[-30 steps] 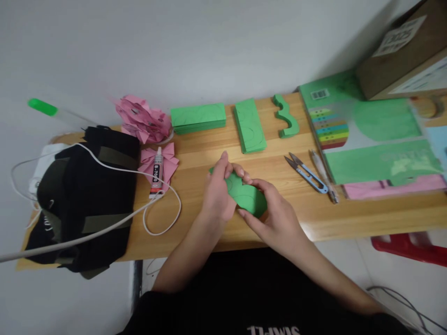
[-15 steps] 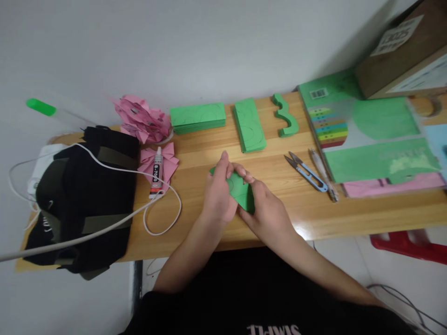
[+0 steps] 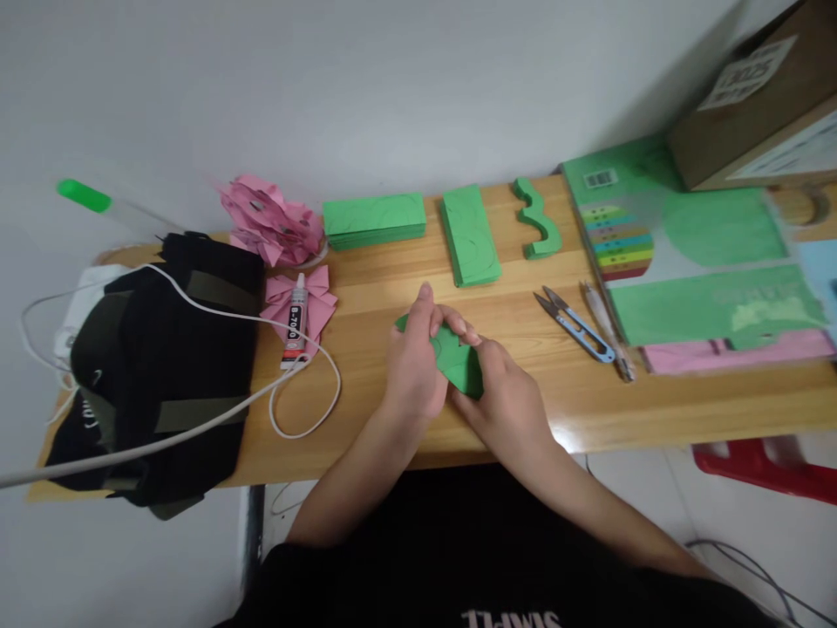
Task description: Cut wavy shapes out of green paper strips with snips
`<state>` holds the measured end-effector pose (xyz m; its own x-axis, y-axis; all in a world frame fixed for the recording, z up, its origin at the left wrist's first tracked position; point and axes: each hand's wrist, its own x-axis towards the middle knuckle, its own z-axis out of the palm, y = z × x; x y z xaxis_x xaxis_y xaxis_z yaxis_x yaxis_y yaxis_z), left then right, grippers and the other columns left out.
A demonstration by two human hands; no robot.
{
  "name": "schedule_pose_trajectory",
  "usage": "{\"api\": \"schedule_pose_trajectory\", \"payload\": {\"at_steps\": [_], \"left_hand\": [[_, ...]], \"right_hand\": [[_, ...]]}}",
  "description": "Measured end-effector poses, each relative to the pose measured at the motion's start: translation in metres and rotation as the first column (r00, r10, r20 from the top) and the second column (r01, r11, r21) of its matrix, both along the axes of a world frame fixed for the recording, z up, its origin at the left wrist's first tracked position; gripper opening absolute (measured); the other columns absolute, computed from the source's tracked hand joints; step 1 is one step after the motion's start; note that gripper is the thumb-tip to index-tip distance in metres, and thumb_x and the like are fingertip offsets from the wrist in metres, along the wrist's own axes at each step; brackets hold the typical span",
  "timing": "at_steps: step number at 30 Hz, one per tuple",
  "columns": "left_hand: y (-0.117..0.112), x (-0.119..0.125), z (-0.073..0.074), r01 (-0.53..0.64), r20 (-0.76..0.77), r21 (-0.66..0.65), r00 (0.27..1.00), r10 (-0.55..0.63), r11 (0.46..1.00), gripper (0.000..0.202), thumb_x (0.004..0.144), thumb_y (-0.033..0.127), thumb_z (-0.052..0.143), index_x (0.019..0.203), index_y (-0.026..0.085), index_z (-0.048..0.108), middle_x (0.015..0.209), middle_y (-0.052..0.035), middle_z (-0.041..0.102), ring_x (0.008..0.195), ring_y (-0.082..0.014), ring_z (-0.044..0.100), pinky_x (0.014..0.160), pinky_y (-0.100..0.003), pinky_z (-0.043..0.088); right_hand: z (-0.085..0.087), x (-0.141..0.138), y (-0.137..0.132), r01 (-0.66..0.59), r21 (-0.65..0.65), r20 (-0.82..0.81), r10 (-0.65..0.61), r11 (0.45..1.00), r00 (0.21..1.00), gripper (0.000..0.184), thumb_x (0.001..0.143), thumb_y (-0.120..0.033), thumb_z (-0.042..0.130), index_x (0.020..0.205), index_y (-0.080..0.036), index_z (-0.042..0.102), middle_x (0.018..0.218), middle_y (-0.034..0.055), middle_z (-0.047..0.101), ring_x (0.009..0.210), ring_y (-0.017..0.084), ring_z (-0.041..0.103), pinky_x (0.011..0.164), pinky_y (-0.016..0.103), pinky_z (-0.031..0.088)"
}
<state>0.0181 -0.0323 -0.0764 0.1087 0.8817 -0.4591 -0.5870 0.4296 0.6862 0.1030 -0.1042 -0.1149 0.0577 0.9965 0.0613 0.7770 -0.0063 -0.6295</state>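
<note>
A piece of green paper (image 3: 459,365), with a drawn curve on it, is held between both hands above the front of the table. My left hand (image 3: 418,366) is closed around its left side, thumb pointing up and away. My right hand (image 3: 506,388) grips the right edge, its fingers meeting the left fingertips at the top. The fingers cover much of the paper, so I cannot tell how many layers it has. Beyond the hands lie two green paper stacks with pencilled curves, one lengthwise (image 3: 374,220), one upright (image 3: 471,234), and a wavy green cut-out stack (image 3: 540,222).
Blue thread snips (image 3: 575,324) and a pen (image 3: 608,331) lie right of my hands, beside a green paper pack (image 3: 693,270) and a cardboard box (image 3: 758,105). At left are a glue tube (image 3: 296,323), pink paper flowers (image 3: 268,218), a black bag (image 3: 163,366) and a looping white cable (image 3: 336,397).
The view has shifted slightly. Both hands keep their hold on the green paper, whose visible face is tilted a little differently between the fingers.
</note>
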Motion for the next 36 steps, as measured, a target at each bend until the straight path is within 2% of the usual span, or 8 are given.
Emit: {"api": "schedule_pose_trajectory", "payload": {"at_steps": [6,9,11,13,17,20,22,36], "left_hand": [[0.001,-0.001,0.003,-0.003,0.019,-0.011,1.0,0.004,1.0,0.06,0.1,0.043,0.049,0.047,0.019,0.034,0.045,0.003,0.047,0.045,-0.009,0.049,0.055,-0.024,0.044],[0.006,-0.007,0.009,-0.025,0.085,-0.066,0.996,0.031,0.997,0.06,0.102,0.037,0.045,0.046,0.018,0.034,0.044,0.0031,0.045,0.043,-0.0081,0.047,0.053,-0.023,0.042],[0.011,-0.011,0.013,-0.047,0.155,-0.113,0.986,0.064,0.992,0.061,0.104,0.035,0.04,0.046,0.018,0.033,0.044,0.0033,0.044,0.042,-0.0076,0.046,0.051,-0.022,0.041],[0.016,-0.015,0.016,-0.063,0.22,-0.154,0.971,0.097,0.986,0.062,0.105,0.035,0.036,0.046,0.018,0.032,0.044,0.0035,0.042,0.041,-0.0072,0.046,0.049,-0.022,0.04],[0.02,-0.018,0.017,-0.071,0.277,-0.191,0.953,0.123,0.979,0.061,0.106,0.032,0.036,0.047,0.018,0.028,0.044,0.0043,0.04,0.04,-0.0063,0.046,0.05,-0.022,0.039],[0.02,-0.018,0.017,-0.076,0.277,-0.195,0.952,0.129,0.978,0.059,0.105,0.03,0.038,0.048,0.018,0.026,0.044,0.0048,0.041,0.04,-0.0059,0.046,0.049,-0.022,0.039],[0.019,-0.018,0.017,-0.078,0.273,-0.194,0.953,0.13,0.978,0.059,0.105,0.03,0.038,0.049,0.018,0.027,0.043,0.005,0.041,0.039,-0.006,0.046,0.049,-0.022,0.039],[0.019,-0.018,0.014,-0.132,0.173,-0.164,0.972,0.161,0.978,0.06,0.104,0.037,0.042,0.048,0.019,0.029,0.045,0.0049,0.04,0.043,-0.0063,0.044,0.051,-0.022,0.039]], "right_hand": [[0.002,0.003,-0.002,-0.009,0.021,-0.039,0.01,1.0,0.999,0.049,0.079,-0.028,0.067,0.124,-0.018,0.05,0.109,0.0185,0.07,0.091,0.037,0.071,0.068,0.046,0.058],[0.003,0.008,-0.004,0.006,0.036,-0.217,0.002,0.999,0.976,0.07,0.075,-0.038,0.077,0.133,-0.016,0.044,0.121,0.0214,0.067,0.107,0.038,0.068,0.08,0.05,0.058],[0.003,0.011,-0.006,0.032,-0.001,-0.375,-0.03,0.999,0.927,0.071,0.073,-0.042,0.08,0.131,-0.018,0.045,0.121,0.0201,0.067,0.108,0.036,0.067,0.084,0.05,0.058],[0.003,0.012,-0.008,0.021,-0.091,-0.571,-0.07,0.996,0.818,0.06,0.076,-0.041,0.078,0.125,-0.021,0.05,0.118,0.0164,0.07,0.105,0.032,0.068,0.085,0.047,0.058],[0.005,0.007,-0.012,-0.14,-0.242,-0.867,-0.149,0.96,0.476,0.032,0.08,-0.043,0.076,0.101,-0.023,0.062,0.092,0.0072,0.074,0.08,0.021,0.07,0.069,0.036,0.059],[0.007,0.003,-0.011,-0.207,-0.272,-0.895,-0.168,0.94,0.413,0.029,0.081,-0.047,0.074,0.074,-0.021,0.063,0.064,0.0011,0.068,0.053,0.014,0.061,0.053,0.029,0.055],[0.007,0.0,-0.01,-0.221,-0.295,-0.902,-0.195,0.93,0.385,0.033,0.081,-0.046,0.074,0.066,-0.02,0.062,0.058,-0.0001,0.066,0.046,0.011,0.057,0.048,0.026,0.052],[0.004,-0.009,-0.005,-0.191,-0.403,-0.906,-0.36,0.895,0.224,0.023,0.075,-0.038,0.078,0.069,-0.019,0.068,0.048,-0.0033,0.066,0.036,0.008,0.054,0.038,0.02,0.043]]}}
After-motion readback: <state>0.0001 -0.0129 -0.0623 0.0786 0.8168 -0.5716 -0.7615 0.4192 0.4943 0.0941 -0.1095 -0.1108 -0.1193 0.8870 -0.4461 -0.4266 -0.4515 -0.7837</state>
